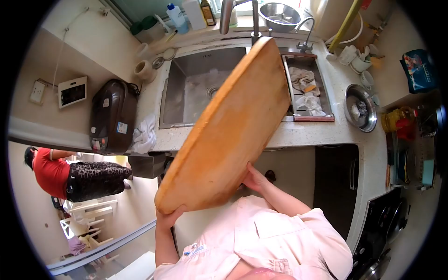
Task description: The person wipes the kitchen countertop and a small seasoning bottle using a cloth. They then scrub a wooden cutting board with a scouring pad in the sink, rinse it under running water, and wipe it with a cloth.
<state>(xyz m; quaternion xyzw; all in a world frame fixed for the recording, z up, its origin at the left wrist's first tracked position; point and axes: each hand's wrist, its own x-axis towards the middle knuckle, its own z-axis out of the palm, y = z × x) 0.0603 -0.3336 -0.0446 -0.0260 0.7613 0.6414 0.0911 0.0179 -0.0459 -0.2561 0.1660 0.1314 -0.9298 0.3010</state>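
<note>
A large wooden cutting board (228, 130), tilted up, spans from my chest to over the edge of the sink (186, 84). My left hand (170, 217) grips its lower left corner, with most of the fingers hidden by the wood. On the lower right edge, my right hand (254, 178) is closed around the board, its fingertips partly behind it. The board's upper end reaches close to the tap (227, 18) and hides part of the basin and counter.
Cloths (305, 86) lie in the small side basin (322, 118). A steel bowl (371, 105) sits on the right counter and another steel bowl (280, 16) by the window. At left are a dark appliance (112, 114), a white cloth (144, 135) and a person in red (49, 172).
</note>
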